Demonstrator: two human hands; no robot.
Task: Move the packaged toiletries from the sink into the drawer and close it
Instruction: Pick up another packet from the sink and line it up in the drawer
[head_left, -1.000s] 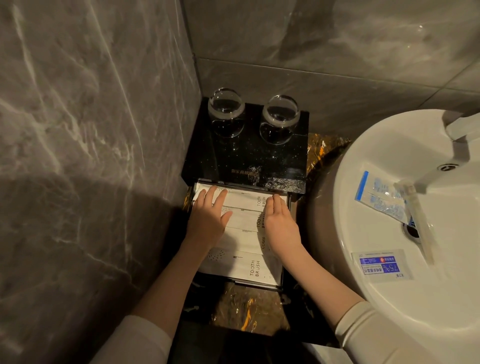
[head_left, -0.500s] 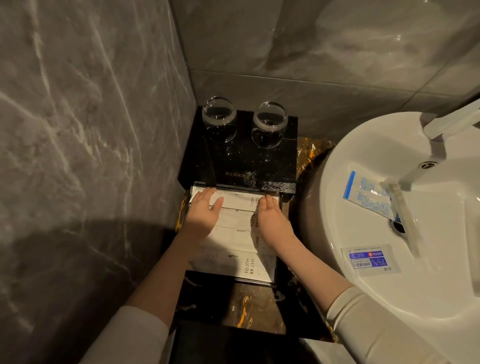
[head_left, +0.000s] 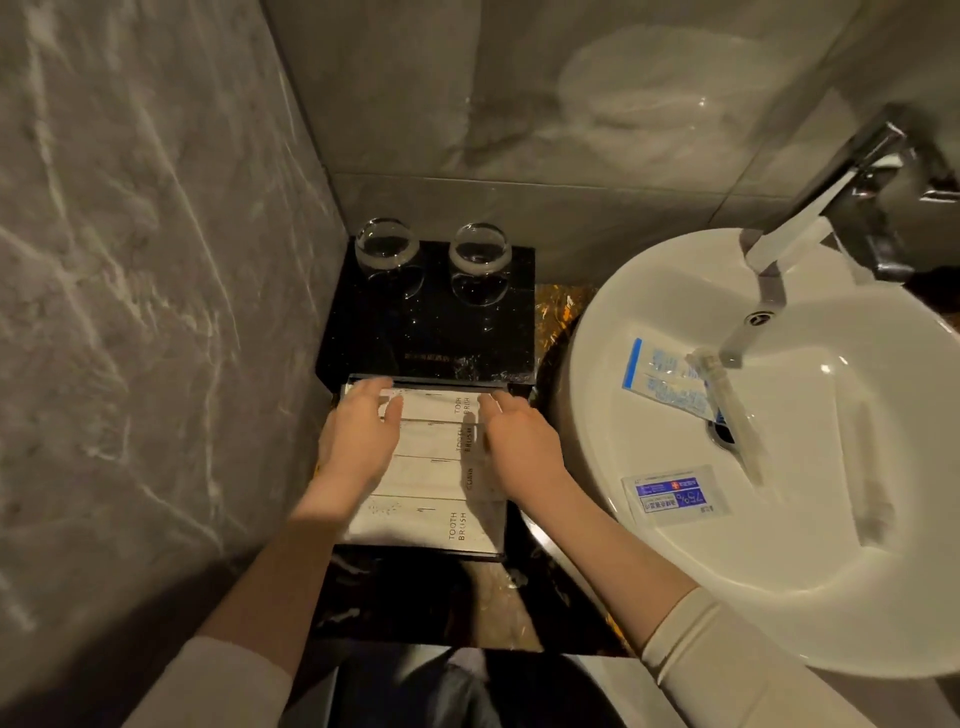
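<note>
Left hand: the left hand (head_left: 358, 436) lay flat, palm down and fingers spread, on the white boxes (head_left: 431, 467) in the drawer (head_left: 498, 555); it gripped nothing.
Right hand: the right hand (head_left: 519, 441) lay flat in the same way on the right ends of those boxes, fingers out straight, holding nothing.
Boxes: four long white packets sat side by side in the pulled-out drawer; three read "TOOTH BRUSH", and the third from the back seemed to read "COMB".
Drawer: it stood open, drawn from under a black stand (head_left: 426, 338).
Stand: two clear glasses (head_left: 387, 244) stood at its rear, near the grey marble wall (head_left: 130, 312).
Sink: the white sink (head_left: 779, 613) was just to the right of the drawer; a blue-edged sachet (head_left: 660, 379), a clear wrapped item (head_left: 727, 405) over the drain and a blue-labelled sachet (head_left: 672, 493) marked "75%" lay in it.
Tap: a chrome tap (head_left: 810, 218) reached over the basin.
Tabletop: the dark, gold-veined tabletop (head_left: 556, 312) showed between stand and sink.
</note>
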